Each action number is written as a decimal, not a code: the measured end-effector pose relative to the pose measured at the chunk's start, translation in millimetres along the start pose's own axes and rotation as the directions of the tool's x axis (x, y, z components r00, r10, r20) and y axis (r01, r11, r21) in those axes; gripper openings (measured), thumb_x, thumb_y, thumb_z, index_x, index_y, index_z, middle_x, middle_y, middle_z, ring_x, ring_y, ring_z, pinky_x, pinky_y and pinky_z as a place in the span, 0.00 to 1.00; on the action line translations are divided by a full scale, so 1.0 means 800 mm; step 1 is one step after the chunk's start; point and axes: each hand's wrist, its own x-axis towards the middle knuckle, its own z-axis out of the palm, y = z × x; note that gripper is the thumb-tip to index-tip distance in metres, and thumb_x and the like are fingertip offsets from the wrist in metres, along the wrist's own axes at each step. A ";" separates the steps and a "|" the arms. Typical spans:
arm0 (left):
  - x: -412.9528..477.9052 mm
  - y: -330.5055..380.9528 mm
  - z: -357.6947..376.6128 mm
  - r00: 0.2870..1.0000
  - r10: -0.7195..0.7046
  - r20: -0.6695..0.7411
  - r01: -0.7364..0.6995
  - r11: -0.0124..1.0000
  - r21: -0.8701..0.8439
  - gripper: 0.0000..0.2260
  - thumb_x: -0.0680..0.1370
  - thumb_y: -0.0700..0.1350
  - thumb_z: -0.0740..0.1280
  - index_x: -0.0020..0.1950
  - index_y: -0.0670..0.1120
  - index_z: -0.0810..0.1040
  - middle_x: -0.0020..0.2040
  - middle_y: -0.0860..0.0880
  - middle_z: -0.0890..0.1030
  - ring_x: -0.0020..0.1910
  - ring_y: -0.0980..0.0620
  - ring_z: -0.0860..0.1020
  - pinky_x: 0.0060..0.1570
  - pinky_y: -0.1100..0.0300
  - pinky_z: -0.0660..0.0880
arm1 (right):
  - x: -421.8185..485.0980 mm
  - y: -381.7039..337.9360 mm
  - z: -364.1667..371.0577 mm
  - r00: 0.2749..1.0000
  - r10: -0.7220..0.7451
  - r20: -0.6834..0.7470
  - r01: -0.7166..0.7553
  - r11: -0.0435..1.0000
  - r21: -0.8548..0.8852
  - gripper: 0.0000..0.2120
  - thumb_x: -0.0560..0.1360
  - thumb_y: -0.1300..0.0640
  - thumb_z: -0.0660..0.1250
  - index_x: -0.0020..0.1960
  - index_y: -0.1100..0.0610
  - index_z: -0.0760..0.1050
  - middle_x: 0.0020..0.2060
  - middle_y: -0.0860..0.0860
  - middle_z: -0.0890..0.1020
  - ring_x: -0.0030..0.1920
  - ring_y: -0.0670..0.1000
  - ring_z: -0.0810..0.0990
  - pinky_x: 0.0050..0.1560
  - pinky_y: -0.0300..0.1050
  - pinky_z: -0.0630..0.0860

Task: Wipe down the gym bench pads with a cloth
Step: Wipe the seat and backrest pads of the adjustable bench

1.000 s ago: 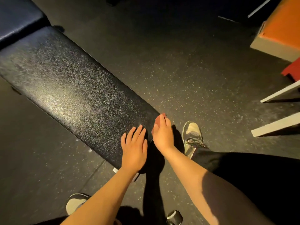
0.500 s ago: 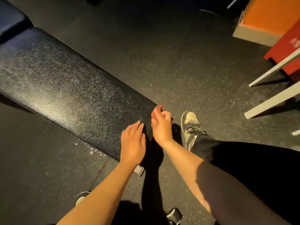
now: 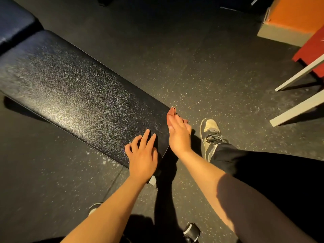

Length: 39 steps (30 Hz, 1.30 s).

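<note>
Nearest the camera, a small dark wheel (image 3: 192, 231) sat half cut off at the bottom edge. Of the left shoe (image 3: 93, 206) only a pale toe showed past the forearm. Both bare forearms reached forward. The left hand (image 3: 142, 155) lay palm down on the near end of the bench pad (image 3: 78, 92), its fingers straight, slightly spread and holding nothing. The right hand (image 3: 178, 135) was set against the pad's short end edge, just beside its right corner, the back of the hand towards the camera. Its fingers curled round a reddish cloth (image 3: 171, 112), most of which was hidden under the palm. Only a crumpled tip showed past the fingertips at that corner. The right shoe (image 3: 209, 135) stood on the speckled floor (image 3: 192, 67) just beside that hand. Farther off, a second pad (image 3: 14, 23) was cut off at the upper left. At the far right stood an orange box (image 3: 289, 16), a red box (image 3: 313, 50) and a white bar (image 3: 298, 106), all partly out of frame.
</note>
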 end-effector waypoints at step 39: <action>0.006 0.003 -0.017 0.991 -0.067 0.120 0.084 0.986 -0.143 0.20 0.85 0.53 0.52 0.77 0.54 0.66 0.79 0.58 0.63 0.71 0.52 0.60 0.67 0.49 0.53 | 0.005 -0.022 -0.021 0.976 -0.161 0.146 0.175 0.981 -0.088 0.19 0.79 0.61 0.57 0.66 0.46 0.70 0.62 0.46 0.73 0.64 0.55 0.69 0.63 0.47 0.67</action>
